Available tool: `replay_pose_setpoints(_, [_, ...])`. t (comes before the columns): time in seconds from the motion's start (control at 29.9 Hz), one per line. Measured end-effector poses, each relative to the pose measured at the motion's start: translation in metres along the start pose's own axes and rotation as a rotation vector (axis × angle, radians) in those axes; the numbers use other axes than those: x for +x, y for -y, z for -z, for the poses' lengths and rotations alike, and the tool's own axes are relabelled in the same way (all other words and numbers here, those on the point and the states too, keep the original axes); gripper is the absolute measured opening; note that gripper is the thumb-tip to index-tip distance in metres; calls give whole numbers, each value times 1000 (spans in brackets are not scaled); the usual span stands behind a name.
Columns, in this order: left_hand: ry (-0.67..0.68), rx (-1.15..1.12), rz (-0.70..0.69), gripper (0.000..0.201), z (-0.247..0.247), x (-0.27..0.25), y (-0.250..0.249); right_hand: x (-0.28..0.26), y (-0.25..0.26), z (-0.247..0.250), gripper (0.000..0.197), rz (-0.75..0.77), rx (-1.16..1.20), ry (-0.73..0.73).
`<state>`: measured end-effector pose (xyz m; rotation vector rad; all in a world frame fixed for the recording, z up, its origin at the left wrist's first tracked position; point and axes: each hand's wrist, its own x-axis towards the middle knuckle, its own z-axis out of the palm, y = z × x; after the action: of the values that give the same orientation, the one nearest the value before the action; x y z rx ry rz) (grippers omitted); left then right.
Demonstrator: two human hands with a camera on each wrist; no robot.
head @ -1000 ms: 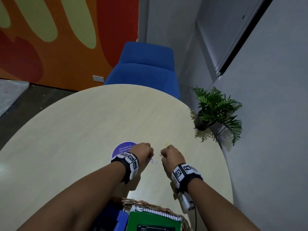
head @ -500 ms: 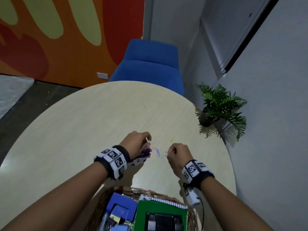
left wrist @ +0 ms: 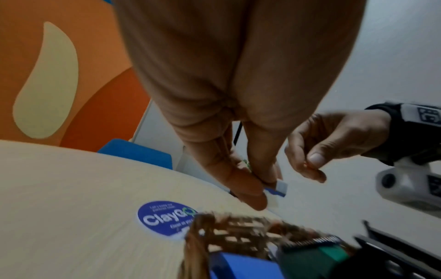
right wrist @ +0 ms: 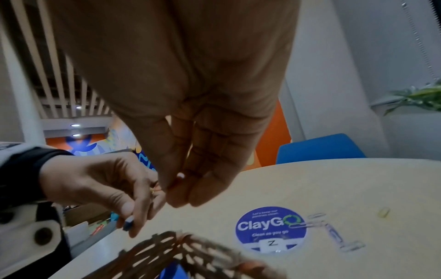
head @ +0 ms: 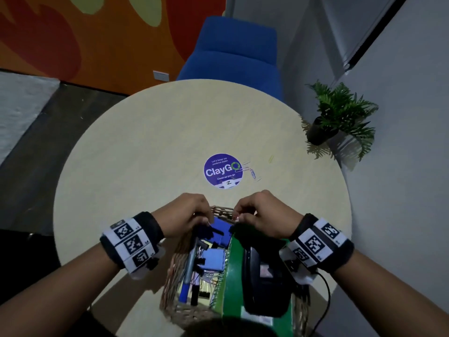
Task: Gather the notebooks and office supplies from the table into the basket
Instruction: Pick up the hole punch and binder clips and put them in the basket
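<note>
On my feed: one round purple ClayGo sticker [head: 223, 171] stuck flat on the pale round table [head: 145, 147]. One blue chair [head: 233, 57] sits beyond the table's far edge, against an orange and red mural wall [head: 85, 32]. One potted fern [head: 340, 117] stands on the floor beside the grey wall.
</note>
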<state>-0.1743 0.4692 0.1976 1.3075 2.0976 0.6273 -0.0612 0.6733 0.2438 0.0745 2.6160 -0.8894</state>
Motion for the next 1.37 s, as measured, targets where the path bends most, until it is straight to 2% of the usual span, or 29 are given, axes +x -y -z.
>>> replay_pose_setpoints(0.17, [67, -8, -6, 38, -20, -27, 4, -8, 17, -31, 17, -41, -4, -5])
replay_pose_setpoints(0.33, [-38, -18, 56, 47, -3, -27, 7, -16, 31, -41, 19, -34, 5, -4])
replay_pose_setpoints(0.4, [-65, -38, 96, 42, 7, -19, 7, -17, 32, -46, 21, -20, -7, 49])
replay_pose_setpoints(0.5, [-107, 31, 147, 26, 21, 11, 12, -7, 14, -40, 27, -79, -140, 31])
replay_pose_setpoints(0.6, [-130, 137, 183, 22, 32, 59, 22, 14, -26, -14, 29, -199, -170, -78])
replay_pose_setpoints(0.7, [-88, 232, 233, 19, 34, 116, 24, 45, -71, 17, 27, -359, -176, -160])
replay_pose_setpoints(0.77, [-40, 271, 280, 19, 29, 151, 24, 68, -93, 31, 28, -413, -202, -103])
replay_pose_setpoints(0.87, [32, 305, 369, 18, 19, 196, 27, 99, -112, 38, 29, -427, -290, 89])
replay_pose_setpoints(0.97, [96, 336, 389, 13, 9, 225, 30, 117, -124, 33, 28, -423, -389, 82])
replay_pose_setpoints(1.17, [115, 346, 419, 25, -17, 255, 30, 131, -148, 13, 22, -430, -402, 28])
replay_pose_setpoints(1.3, [182, 390, 422, 11, -14, 255, 26, 130, -156, 9, 15, -431, -331, 29])
replay_pose_setpoints(1.37, [233, 428, 394, 17, -10, 249, 26, 130, -155, 9, 14, -432, -323, 31])
